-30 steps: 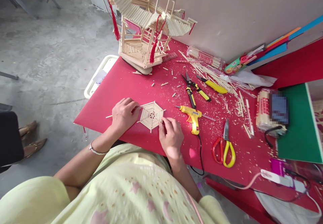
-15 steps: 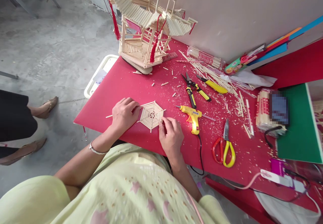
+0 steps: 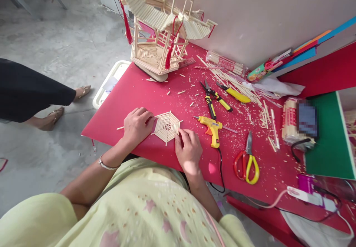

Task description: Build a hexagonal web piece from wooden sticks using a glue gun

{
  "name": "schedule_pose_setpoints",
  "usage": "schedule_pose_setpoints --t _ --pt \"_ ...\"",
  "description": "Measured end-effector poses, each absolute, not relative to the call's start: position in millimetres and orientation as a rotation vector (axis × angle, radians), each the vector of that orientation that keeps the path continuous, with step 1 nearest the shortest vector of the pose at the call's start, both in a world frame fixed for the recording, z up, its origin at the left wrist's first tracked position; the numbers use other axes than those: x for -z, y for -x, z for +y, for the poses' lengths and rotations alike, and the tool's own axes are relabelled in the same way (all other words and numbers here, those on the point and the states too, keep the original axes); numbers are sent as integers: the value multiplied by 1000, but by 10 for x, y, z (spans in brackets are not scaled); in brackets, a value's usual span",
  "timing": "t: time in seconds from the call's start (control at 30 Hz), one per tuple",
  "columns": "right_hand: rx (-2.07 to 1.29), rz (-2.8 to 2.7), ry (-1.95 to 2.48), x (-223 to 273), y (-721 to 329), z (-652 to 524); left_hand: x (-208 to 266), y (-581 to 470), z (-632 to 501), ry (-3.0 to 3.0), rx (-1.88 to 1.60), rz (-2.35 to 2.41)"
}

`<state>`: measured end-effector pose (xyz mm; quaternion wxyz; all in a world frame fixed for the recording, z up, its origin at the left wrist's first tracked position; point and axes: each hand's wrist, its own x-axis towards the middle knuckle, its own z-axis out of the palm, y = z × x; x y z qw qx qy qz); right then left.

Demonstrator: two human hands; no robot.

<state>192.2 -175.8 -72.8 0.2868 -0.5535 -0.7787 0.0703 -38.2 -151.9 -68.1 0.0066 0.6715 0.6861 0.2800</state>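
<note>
Set against the earlier frames, the passer-by is what differs most: the dark trousers and flat shoes have come farther forward along the floor, now at 10 o'clock from the hexagon, near the white tray by the surface's left corner. Hexagon, tools and both hands look the same as half a second ago. The hexagon, made of pale sticks, lies flat on the red surface near its front edge. At 12 o'clock from it stands the stick pavilion, red tassels hanging from its roof. The glue gun lies at 3 o'clock; cutters, a yellow knife and loose sticks are at 2, amid pale crumbs; scissors sit at 4. Farther out, a stick bundle and a green board are at 3, a power strip at 4, and the grey wall rises at 1. The left hand rests palm down at 9 o'clock, fingers bent, its grip narrow at the hexagon's edge; what lies between the tips cannot be told. One stick end pokes out beyond that hand. The right hand comes in from 4 o'clock, thumb and forefinger pinching the hexagon's edge, other fingers curled.
</note>
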Motion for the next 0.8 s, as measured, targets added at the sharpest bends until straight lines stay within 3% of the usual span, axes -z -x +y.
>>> schedule_pose_setpoints --t 0.8 --pt "-199 -2085 1480 741 -1925 -1758 713 407 -1509 -2074 -914 2122"
